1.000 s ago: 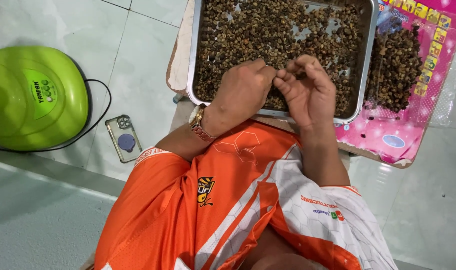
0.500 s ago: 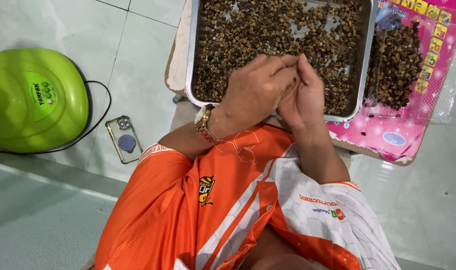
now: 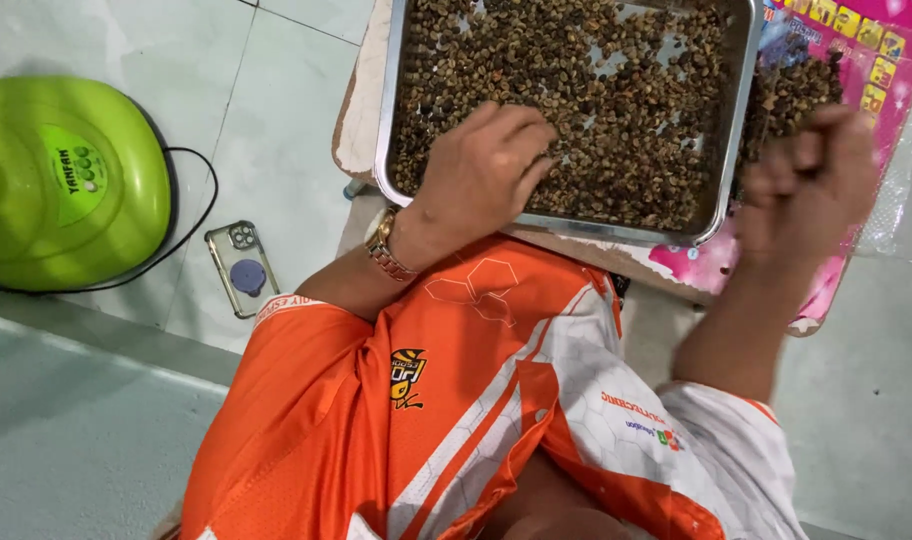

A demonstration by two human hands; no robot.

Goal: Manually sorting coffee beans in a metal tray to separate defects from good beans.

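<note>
Resting curled, fingertips down on the small, light, loose beans [image 3: 616, 110] near the metal tray's [image 3: 738, 120] front edge, the left hand [image 3: 486, 165] pinches singles; the right hand [image 3: 811, 175], blurred, seems loosely closed beyond the tray's right edge.

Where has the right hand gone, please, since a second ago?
Yes, it moved. The right hand swung rightward off the metal tray to the dark pile on the pink sheet.
</note>
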